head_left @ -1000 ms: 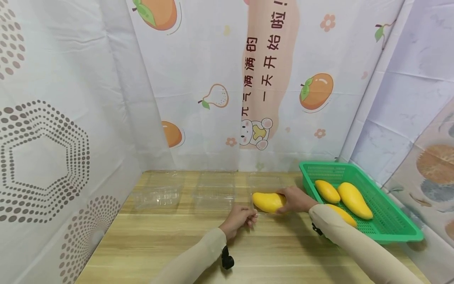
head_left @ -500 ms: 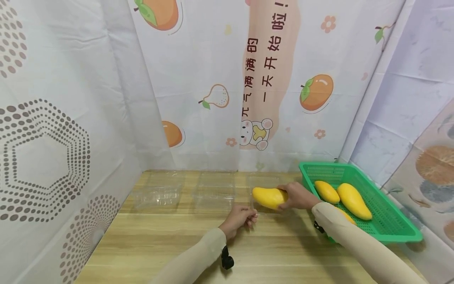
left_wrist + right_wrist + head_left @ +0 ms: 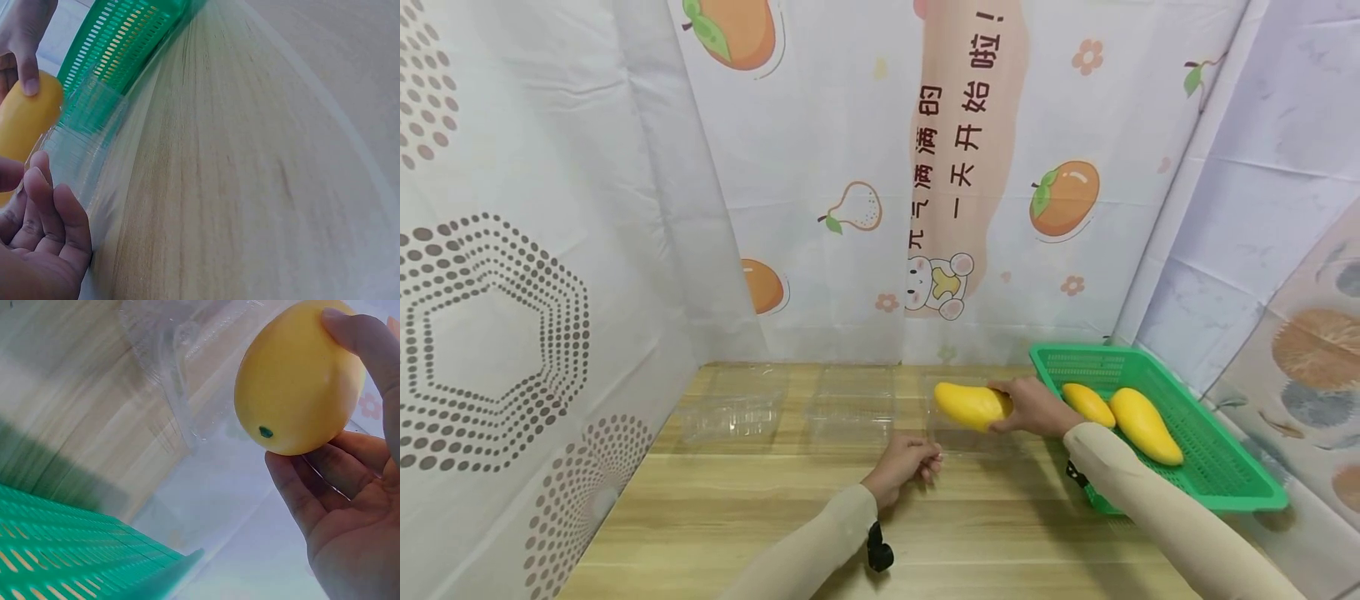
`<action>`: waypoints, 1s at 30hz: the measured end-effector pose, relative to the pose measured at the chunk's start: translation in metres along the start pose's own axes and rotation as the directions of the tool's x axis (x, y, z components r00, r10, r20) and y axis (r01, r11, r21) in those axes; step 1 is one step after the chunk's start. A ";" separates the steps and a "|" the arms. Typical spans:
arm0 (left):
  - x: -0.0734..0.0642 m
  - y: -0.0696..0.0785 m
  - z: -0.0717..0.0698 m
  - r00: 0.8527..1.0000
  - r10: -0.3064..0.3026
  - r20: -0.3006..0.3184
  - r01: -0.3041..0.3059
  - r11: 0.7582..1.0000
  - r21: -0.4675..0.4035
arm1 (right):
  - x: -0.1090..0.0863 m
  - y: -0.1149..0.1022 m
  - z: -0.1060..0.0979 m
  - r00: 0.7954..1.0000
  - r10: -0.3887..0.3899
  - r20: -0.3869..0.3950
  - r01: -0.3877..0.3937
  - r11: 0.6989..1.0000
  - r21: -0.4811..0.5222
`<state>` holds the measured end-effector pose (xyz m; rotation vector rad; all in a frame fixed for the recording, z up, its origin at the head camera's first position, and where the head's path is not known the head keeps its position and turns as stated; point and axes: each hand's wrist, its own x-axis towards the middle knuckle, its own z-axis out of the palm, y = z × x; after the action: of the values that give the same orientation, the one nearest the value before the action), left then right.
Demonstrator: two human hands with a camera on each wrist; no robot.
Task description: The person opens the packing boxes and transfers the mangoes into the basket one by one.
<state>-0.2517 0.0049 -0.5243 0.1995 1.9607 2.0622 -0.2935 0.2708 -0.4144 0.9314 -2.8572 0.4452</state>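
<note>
A yellow mango (image 3: 972, 406) with a small green stem mark is gripped at its right end by my right hand (image 3: 1033, 406), thumb on one side and fingers on the other. It hangs above the rightmost clear plastic box (image 3: 958, 443); in the right wrist view the mango (image 3: 294, 381) is apart from the box (image 3: 181, 375). My left hand (image 3: 906, 468) rests on the table at that box's near left corner. In the left wrist view, the left hand (image 3: 47, 231) has its thumb and forefinger pinching the edge of the clear box (image 3: 78, 153).
Two more clear plastic boxes, a middle one (image 3: 852, 408) and a left one (image 3: 730, 417), stand open along the back of the wooden table (image 3: 760, 508). At the right, a green basket (image 3: 1240, 492) holds mangoes (image 3: 1145, 427); my right forearm crosses its near left side.
My right hand has lifted the mango up from the rightmost box and slightly to the right. My left hand has stayed at the box's corner.
</note>
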 end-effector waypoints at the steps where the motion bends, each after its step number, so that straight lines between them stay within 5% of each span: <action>1: 0.000 0.000 0.000 1.000 -0.003 -0.003 0.003 1.000 0.002 | 0.000 0.000 -0.001 1.000 0.006 0.000 -0.006 1.000 0.007; 30: -0.001 0.000 -0.001 1.000 -0.011 0.002 0.011 1.000 0.010 | -0.008 0.020 -0.042 0.984 0.145 -0.099 -0.141 0.989 0.048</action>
<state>-0.2515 0.0039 -0.5239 0.1920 1.9662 2.0450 -0.2983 0.3035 -0.3808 0.6896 -2.8418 0.5499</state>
